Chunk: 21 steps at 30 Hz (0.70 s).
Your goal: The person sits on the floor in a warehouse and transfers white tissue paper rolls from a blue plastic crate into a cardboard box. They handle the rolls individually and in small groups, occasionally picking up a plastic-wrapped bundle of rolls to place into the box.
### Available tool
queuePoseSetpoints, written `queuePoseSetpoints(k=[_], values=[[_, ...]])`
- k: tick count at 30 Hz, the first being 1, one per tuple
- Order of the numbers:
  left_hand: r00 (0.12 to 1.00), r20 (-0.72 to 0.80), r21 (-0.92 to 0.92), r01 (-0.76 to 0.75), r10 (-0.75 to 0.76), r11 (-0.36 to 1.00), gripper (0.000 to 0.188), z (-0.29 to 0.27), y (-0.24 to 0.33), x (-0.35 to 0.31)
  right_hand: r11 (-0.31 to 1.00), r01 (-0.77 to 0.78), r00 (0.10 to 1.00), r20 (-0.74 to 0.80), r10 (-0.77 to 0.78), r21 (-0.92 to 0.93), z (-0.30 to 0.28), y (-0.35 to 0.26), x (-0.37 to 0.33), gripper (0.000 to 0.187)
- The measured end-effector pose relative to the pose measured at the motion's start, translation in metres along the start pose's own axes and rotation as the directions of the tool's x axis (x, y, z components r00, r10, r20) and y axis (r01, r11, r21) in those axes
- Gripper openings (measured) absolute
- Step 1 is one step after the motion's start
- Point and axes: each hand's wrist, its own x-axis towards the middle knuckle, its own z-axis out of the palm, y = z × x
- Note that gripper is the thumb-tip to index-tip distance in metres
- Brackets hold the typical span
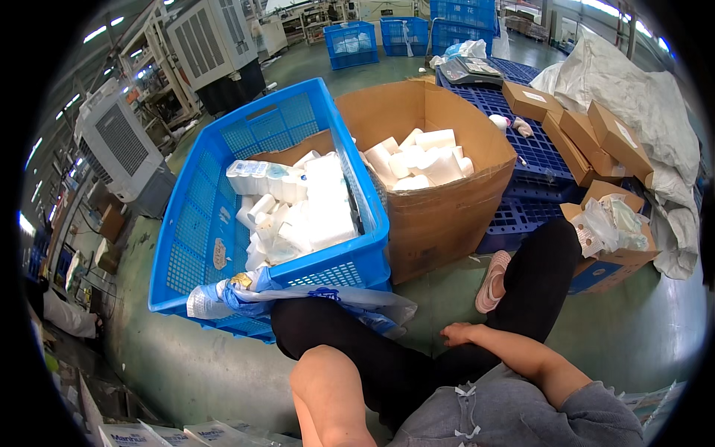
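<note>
My right hand [456, 333] rests by my right leg, fingers loosely stretched with nothing visible in them. My left arm [328, 391] is bent at the lower edge, and its hand is out of view. Before my legs stands a large blue plastic crate [175, 246] holding many white plastic bottles [287, 216], some in clear wrap. A clear plastic bag [357, 298] with blue print hangs along its near rim. Touching the crate's right side, an open cardboard carton [439, 231] holds more white cylindrical bottles [417, 160].
Blue pallets [484, 93] at the right bear a scale [477, 68], flat brown boxes [566, 134] and a large whitish sack [625, 89]. A small carton [611, 268] with plastic bags stands near my right knee. Grey air coolers [123, 141] stand left; blue crates [350, 45] lie beyond.
</note>
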Motion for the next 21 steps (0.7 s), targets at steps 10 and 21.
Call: queuePoseSetpoints(k=[10, 21], values=[[1.000, -0.004, 0.007, 0.000, 0.000, 1.000, 0.033, 0.0003, 0.0016, 0.0009, 0.999, -0.023, 0.998, 0.055, 0.025, -0.023, -0.0017, -0.0037, -0.0004, 0.049], [1.000, -0.003, 0.011, -0.005, 0.005, 1.000, 0.034, 0.0012, 0.0007, -0.0003, 1.000, 0.016, 0.999, 0.052, -0.016, -0.009, -0.0032, -0.0034, -0.0021, 0.048]])
